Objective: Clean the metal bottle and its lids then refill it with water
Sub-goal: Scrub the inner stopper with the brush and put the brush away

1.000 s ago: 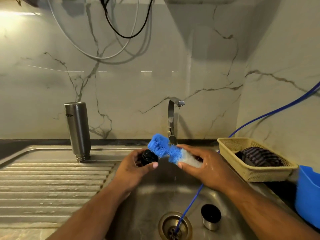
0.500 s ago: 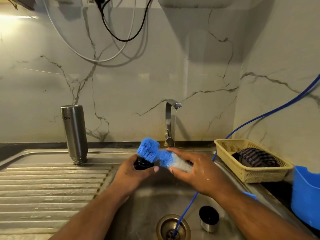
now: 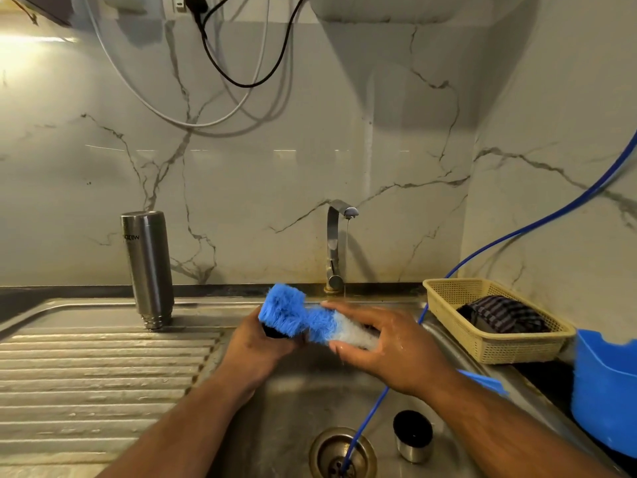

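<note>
Head view, and it was scrubbing time. The left hand [image 3: 265,343] was curled round a small black lid [image 3: 274,332] at the centre of the frame. The right hand [image 3: 389,343] was clamped on the blue-and-white brush [image 3: 300,317], whose bristles pressed onto that lid.

At twelve o'clock from the hands, the tap [image 3: 336,246] ran a thin stream. The metal bottle [image 3: 148,267] stood mouth-down on the draining board [image 3: 86,374] at ten o'clock, well apart from the action. A steel cup lid [image 3: 412,434] sat in the sink [image 3: 293,391] at five o'clock, near the drain [image 3: 341,453].

By my reading, the job was around midway. The bottle looked washed and left to drain, one lid was under the brush, and the cup lid, reassembly and refill were all to come.

The black lid was mostly buried under bristles and fingers, so its shape was hard to read. The brush handle vanished behind the right hand. The bottle's inside could not be seen. A blue tub [image 3: 606,391] at three o'clock was cut off by the frame edge.
</note>
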`<state>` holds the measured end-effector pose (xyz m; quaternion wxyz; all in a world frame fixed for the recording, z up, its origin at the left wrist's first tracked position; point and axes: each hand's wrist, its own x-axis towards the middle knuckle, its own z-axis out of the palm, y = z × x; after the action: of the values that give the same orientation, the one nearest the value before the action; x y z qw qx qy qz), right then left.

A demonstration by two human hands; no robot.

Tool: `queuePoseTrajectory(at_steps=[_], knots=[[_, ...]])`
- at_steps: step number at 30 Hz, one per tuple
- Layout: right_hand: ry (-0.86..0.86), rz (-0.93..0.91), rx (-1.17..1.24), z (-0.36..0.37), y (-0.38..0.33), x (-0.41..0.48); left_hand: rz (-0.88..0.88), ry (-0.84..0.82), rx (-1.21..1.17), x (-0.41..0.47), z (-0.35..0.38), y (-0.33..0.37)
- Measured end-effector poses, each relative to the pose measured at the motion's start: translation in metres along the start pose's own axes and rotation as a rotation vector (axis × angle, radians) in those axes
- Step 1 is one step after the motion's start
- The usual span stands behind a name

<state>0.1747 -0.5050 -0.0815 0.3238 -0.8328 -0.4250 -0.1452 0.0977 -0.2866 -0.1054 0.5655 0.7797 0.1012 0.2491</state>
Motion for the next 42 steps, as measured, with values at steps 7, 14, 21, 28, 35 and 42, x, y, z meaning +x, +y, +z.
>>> queuePoseTrajectory(at_steps=[7,14,21,28,35,42], knots=[[0.019,0.003,0.033,0.000,0.004,0.001,0.028,-0.025,0.022,0.001,0.000,0.001],[0.046,0.005,0.013,-0.001,0.006,0.003,0.026,-0.025,0.030,0.001,0.001,0.002],[0.085,0.032,0.068,-0.003,0.007,0.003,0.053,-0.066,0.025,0.006,-0.001,-0.001],[0.153,0.039,0.214,-0.005,0.004,0.001,-0.147,-0.156,-0.473,0.000,0.007,0.018],[0.103,-0.035,0.137,-0.003,0.000,0.000,-0.336,-0.161,-0.694,0.004,0.002,0.021],[0.121,-0.045,0.015,-0.004,0.002,0.002,-0.429,-0.139,-0.773,0.002,0.003,0.027]])
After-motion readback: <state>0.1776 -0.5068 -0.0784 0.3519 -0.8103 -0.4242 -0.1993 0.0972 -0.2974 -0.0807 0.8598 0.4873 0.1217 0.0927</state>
